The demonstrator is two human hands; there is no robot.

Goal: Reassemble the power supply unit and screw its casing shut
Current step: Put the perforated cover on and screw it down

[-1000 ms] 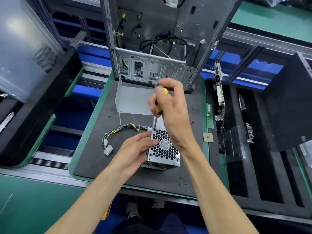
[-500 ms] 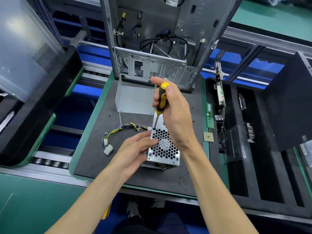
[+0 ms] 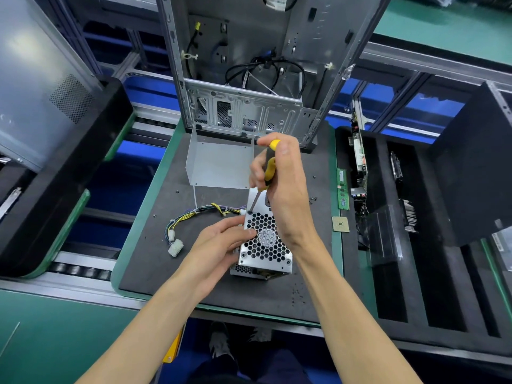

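table (image 3: 155, 261): dark mat on a green-edged pallet, carries everything below.
PC chassis (image 3: 249, 65): upright at the far edge, open side toward the camera, well behind the work.
cover plate (image 3: 219, 167): bent grey sheet standing just beyond the PSU, loose, not fitted.
PSU (image 3: 266, 245): mid-mat, honeycomb fan grille up, long axis running away from the person. Cable harness (image 3: 194, 220) trails off its left side, connectors lying on the mat.
right hand (image 3: 282, 184): above the PSU's far end, fingers wrapped round the screwdriver handle.
left hand (image 3: 219, 245): on the PSU's left edge, fingers curled onto the grille rim, bracing it.
screwdriver (image 3: 267, 173): yellow/black, shaft tilted down-left, tip seated at the grille's far-left corner.
corner screw (image 3: 250, 212): directly under the tip, just beyond the left fingertips. Can't tell how far it's driven in.
key relation: tip and screw in line, right hand is the one on it. Likely step is driving this corner. Keep the shaft closer to square or it may cam out.
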